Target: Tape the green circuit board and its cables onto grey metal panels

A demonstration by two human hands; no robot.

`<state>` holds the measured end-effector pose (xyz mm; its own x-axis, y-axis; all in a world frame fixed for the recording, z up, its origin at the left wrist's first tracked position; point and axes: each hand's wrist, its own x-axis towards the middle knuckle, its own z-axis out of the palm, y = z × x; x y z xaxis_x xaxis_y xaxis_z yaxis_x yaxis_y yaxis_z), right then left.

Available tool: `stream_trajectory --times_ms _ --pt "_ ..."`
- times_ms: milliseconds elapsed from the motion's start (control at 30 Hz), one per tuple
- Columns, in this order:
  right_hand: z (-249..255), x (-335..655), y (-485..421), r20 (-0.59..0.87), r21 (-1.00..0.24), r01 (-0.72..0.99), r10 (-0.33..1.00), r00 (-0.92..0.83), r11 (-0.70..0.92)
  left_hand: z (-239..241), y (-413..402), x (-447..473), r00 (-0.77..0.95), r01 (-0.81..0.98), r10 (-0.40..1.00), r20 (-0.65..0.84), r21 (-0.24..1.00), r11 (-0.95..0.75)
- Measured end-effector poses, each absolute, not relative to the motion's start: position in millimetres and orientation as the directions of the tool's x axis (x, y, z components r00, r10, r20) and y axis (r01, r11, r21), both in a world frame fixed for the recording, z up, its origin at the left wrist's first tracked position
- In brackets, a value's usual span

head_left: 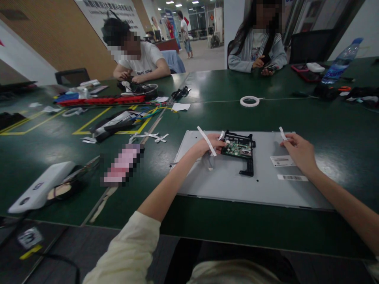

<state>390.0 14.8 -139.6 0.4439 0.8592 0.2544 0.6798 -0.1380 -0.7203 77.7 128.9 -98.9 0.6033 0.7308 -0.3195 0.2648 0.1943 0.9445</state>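
A flat grey panel (213, 185) lies before me on the green table. On it rests a green circuit board (237, 148) set in a black plastic bracket (250, 167). My left hand (211, 145) grips the left edge of this board, its fingers closed there and partly hidden. A white tape strip (206, 140) lies across the back of that hand. Over the panel's right part, my right hand (300, 153) pinches another short white tape strip (282, 133) between thumb and fingers. Below the right hand are a white label (282, 161) and a barcode sticker (291, 178) on the panel.
A roll of white tape (249, 101) lies beyond the panel. To the left are a phone (122, 163), a white device (41, 187), tape scraps (161, 138) and cables (154, 112). A water bottle (342, 61) stands far right. Two people sit across the table.
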Motion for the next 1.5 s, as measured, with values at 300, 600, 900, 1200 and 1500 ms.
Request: stream_trajectory --times_ms 300,600,900,1200,1500 --pt "-137.0 389.1 13.9 0.239 -0.703 0.696 0.873 0.425 -0.146 -92.5 109.7 71.4 0.615 0.269 0.756 -0.226 0.961 0.069" --pt "-135.4 390.8 14.4 0.232 -0.668 0.731 0.894 0.383 -0.140 -101.8 114.9 67.4 0.636 0.299 0.742 -0.210 0.954 0.014" --pt "-133.0 388.9 11.7 0.241 -0.661 0.738 0.894 0.379 -0.135 -83.1 98.2 66.9 0.591 0.401 0.796 -0.133 0.905 -0.146" --pt "-135.3 390.3 11.6 0.243 -0.652 0.745 0.893 0.380 -0.139 -74.5 102.4 55.8 0.587 0.533 0.807 0.067 0.719 -0.447" --pt "-136.2 391.6 12.0 0.236 -0.638 0.757 0.900 0.367 -0.141 -94.1 118.6 53.2 0.584 0.467 0.811 -0.031 0.830 -0.305"
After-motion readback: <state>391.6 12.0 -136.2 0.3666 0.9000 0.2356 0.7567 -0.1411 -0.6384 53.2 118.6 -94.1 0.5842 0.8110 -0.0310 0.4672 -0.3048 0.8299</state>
